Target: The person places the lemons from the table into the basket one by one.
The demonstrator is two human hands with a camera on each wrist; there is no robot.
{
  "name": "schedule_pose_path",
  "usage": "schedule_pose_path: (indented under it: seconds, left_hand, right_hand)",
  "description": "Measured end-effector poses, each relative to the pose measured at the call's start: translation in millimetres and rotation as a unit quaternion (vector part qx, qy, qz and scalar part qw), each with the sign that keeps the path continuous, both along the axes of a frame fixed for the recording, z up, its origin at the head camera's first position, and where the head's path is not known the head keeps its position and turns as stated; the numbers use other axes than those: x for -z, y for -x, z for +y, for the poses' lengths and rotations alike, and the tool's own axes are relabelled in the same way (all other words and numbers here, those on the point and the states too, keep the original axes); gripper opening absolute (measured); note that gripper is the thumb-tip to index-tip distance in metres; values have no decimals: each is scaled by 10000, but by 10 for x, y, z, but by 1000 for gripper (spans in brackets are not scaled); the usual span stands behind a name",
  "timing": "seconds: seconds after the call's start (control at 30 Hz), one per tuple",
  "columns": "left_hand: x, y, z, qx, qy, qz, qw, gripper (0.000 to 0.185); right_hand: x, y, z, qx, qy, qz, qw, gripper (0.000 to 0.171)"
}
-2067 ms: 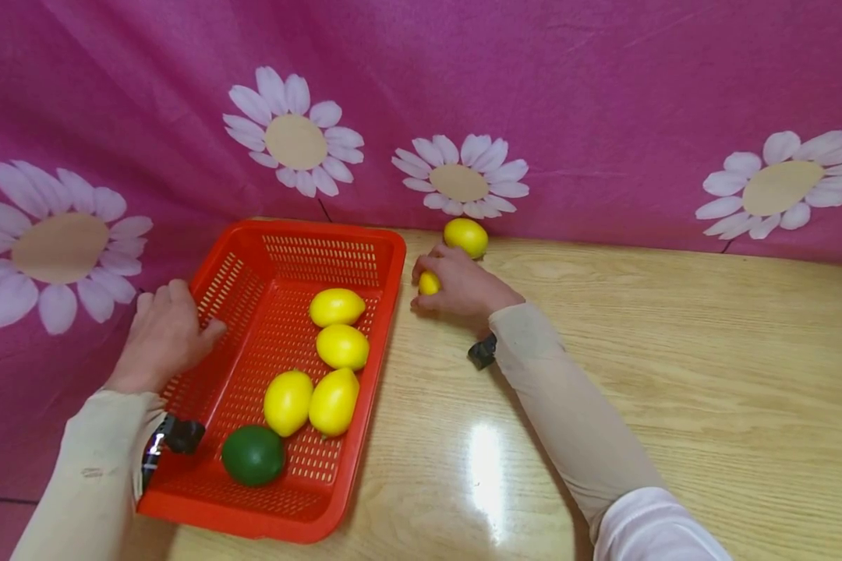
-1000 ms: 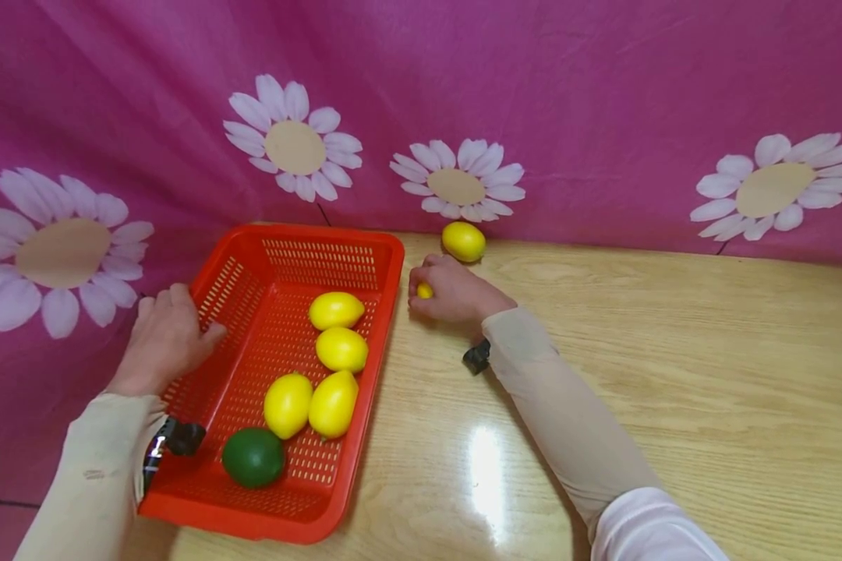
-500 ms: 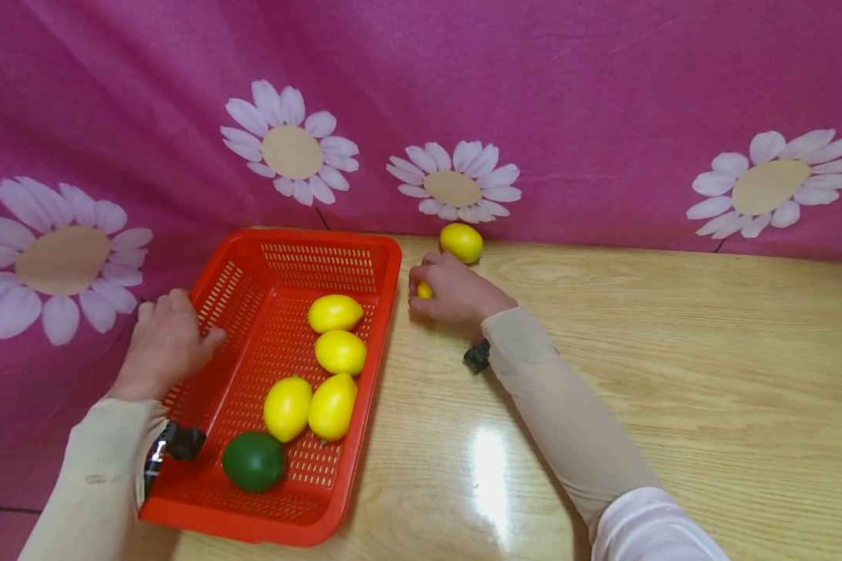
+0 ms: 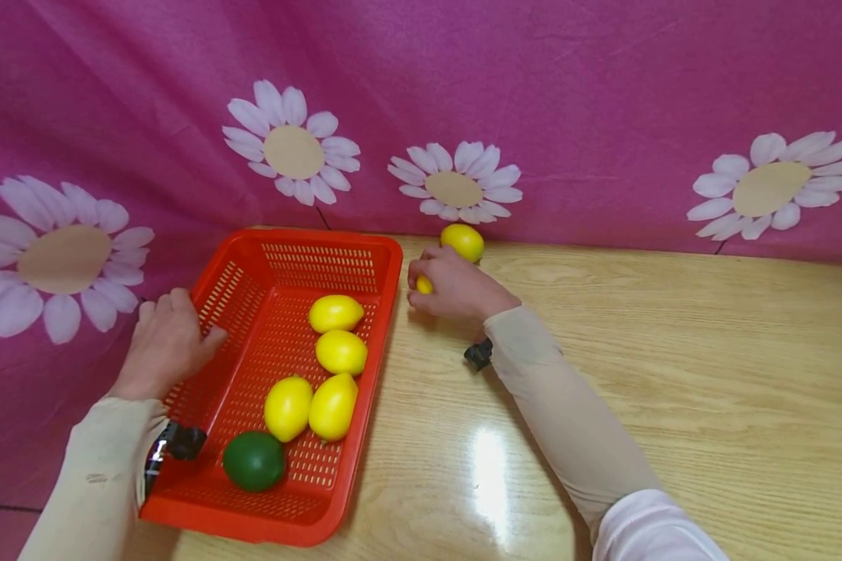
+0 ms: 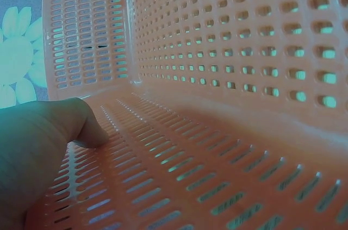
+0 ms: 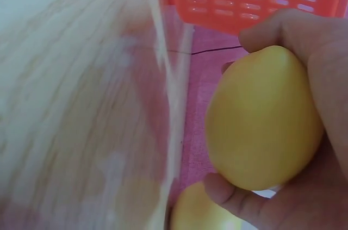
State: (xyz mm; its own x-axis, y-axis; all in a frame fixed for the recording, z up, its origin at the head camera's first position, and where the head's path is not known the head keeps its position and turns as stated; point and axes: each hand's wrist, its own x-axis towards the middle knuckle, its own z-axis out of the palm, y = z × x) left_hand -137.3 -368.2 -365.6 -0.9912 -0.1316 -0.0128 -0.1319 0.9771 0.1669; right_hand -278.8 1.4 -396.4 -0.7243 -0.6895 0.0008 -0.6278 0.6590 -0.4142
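Pale wooden table [image 4: 673, 374]; behind it, magenta daisy-print cloth [image 4: 603, 93].

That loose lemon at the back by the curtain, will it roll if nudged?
Probably: the loose lemon is rounded and lies on the smooth, glossy table. The curtain behind should stop it. It looks smooth, so maybe slippery.

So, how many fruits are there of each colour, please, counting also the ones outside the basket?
Yellow lemons: 6. In the red basket: 4. In the right hand: 1. On the table: 1.
Green lime: 1
Total: 7
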Motion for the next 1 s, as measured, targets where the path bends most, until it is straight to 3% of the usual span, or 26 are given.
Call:
schedule_pose_path:
  seconds: [0.33,1.0]
  left_hand:
    - [-6,-7,-5,-30,-20,-60,10000,58]
    - [16,-9,-24,49,-52,29,10000,58]
  right_hand:
    - [-30,5,21,-89,159,309,9994,24]
    - [-168,-34,56,359,449,334,9978,24]
